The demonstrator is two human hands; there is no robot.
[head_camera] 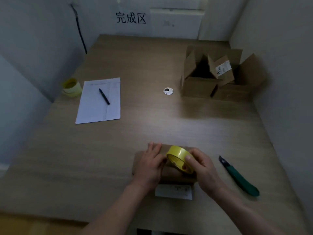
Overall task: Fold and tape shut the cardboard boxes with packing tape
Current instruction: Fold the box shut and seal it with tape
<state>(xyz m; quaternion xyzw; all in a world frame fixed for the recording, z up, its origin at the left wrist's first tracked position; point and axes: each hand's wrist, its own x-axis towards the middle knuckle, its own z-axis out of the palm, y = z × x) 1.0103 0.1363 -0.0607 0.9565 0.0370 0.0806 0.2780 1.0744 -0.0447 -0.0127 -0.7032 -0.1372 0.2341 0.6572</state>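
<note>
Dim wood worktop [118, 150], white walls. Small cardboard box [171, 172] at the near edge, flaps folded. Left hand [151, 164] presses it flat; right hand [201, 168] grips yellow tape roll [179, 158] on top (taping step). Next: likely draw tape along the seam.

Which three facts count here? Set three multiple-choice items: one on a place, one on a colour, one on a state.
1. Where does the pen lie?
A. on the paper
B. in a box
C. beside the knife

2. What colour is the knife's handle?
A. red
B. green
C. white

3. What is the right hand doing?
A. resting flat on the table
B. gripping the tape
C. holding the pen

Answers:
1 A: the pen rests across the white sheet at far left.
2 B: the handle right of the hands is green.
3 B: its fingers curl round the yellow roll above the box, while the left hand presses the box top.
</note>
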